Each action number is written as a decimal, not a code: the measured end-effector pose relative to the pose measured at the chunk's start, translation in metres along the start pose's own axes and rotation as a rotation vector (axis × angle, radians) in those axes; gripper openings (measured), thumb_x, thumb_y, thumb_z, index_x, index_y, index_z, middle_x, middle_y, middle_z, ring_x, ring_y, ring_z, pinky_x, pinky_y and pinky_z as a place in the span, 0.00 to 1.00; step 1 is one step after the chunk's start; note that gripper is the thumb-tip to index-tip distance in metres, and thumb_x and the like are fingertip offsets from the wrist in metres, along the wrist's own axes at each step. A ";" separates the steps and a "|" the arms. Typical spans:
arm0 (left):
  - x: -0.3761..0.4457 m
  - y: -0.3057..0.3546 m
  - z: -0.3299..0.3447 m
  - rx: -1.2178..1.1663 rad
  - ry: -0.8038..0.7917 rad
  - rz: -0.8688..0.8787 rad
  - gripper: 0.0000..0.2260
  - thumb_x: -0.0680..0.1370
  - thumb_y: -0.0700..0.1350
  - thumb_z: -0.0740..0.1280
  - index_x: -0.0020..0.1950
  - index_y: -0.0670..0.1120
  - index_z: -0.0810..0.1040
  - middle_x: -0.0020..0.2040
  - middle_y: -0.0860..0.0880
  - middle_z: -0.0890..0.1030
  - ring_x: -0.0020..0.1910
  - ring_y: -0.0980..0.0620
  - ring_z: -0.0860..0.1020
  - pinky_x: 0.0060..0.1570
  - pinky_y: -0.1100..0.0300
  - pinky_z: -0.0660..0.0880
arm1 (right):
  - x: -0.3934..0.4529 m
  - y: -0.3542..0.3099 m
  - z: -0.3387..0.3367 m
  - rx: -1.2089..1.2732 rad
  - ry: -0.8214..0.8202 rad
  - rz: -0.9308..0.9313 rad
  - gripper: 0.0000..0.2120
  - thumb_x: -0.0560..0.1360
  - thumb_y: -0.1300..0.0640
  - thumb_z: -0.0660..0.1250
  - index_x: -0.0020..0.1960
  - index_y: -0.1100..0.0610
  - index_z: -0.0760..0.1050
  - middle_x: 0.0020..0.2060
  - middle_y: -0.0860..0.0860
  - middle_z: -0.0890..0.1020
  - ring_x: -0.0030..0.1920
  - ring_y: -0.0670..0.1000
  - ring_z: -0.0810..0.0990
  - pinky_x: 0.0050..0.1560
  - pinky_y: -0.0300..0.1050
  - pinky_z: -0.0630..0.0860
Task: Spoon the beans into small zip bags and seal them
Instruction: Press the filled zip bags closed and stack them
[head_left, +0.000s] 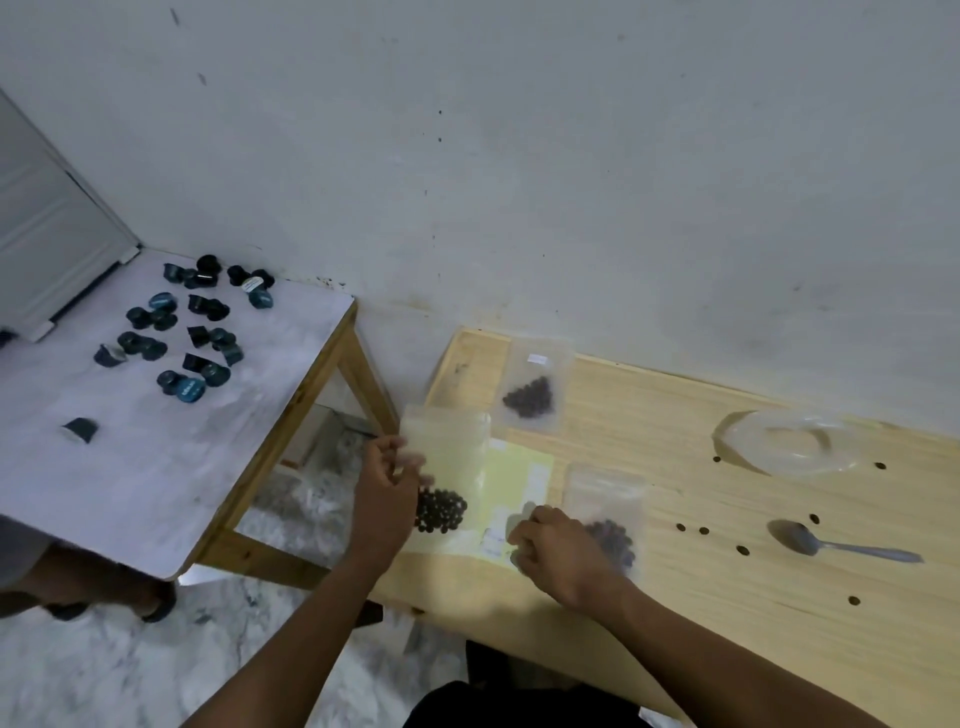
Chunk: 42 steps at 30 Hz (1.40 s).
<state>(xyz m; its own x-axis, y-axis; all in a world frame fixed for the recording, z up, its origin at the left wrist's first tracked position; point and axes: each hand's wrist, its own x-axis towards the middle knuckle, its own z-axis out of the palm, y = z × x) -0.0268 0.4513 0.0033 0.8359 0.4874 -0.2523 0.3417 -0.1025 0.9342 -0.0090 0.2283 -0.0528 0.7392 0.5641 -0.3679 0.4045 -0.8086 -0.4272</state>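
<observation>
Head view, looking down on a pale wooden surface (675, 613). Left hand (387, 499): its fingers (410, 460) pinch the edge of a small zip bag (452, 457) holding a cluster of dark beans (441, 512) just right of the palm. Right hand (550, 551): fingers curled on a flat yellowish bag (519, 467); whether they grip it cannot be told. A second filled bag (610, 519) lies just right of those fingers, a third (535, 387) beyond both hands. Well right lie a spoon (841, 543), loose beans (743, 549) and a clear dish (789, 441). Left of the fingers, dark capsules (182, 332) litter a white side table (130, 467).
</observation>
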 end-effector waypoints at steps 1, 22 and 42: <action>-0.001 -0.001 0.000 -0.001 -0.010 -0.009 0.09 0.80 0.42 0.65 0.59 0.49 0.72 0.51 0.51 0.81 0.40 0.54 0.84 0.41 0.61 0.76 | 0.000 -0.001 0.002 -0.009 0.004 -0.002 0.14 0.79 0.50 0.60 0.62 0.51 0.75 0.58 0.52 0.74 0.60 0.55 0.71 0.56 0.49 0.72; -0.016 0.074 0.081 -0.023 -0.230 0.169 0.05 0.81 0.40 0.63 0.53 0.50 0.72 0.36 0.53 0.83 0.24 0.62 0.73 0.26 0.70 0.68 | 0.011 -0.024 -0.134 0.977 0.667 0.164 0.05 0.76 0.61 0.67 0.49 0.53 0.77 0.34 0.45 0.73 0.35 0.44 0.71 0.41 0.38 0.71; -0.015 0.113 0.116 -0.023 -0.258 0.063 0.07 0.78 0.47 0.67 0.46 0.50 0.85 0.41 0.54 0.86 0.44 0.56 0.83 0.47 0.59 0.77 | 0.003 -0.010 -0.147 0.900 0.840 0.164 0.15 0.75 0.60 0.71 0.57 0.50 0.70 0.38 0.52 0.80 0.36 0.41 0.76 0.38 0.30 0.71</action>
<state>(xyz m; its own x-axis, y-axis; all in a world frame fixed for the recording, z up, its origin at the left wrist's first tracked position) 0.0486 0.3320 0.0833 0.9381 0.2433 -0.2465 0.2781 -0.1047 0.9548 0.0688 0.2138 0.0718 0.9961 -0.0825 0.0301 0.0067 -0.2708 -0.9626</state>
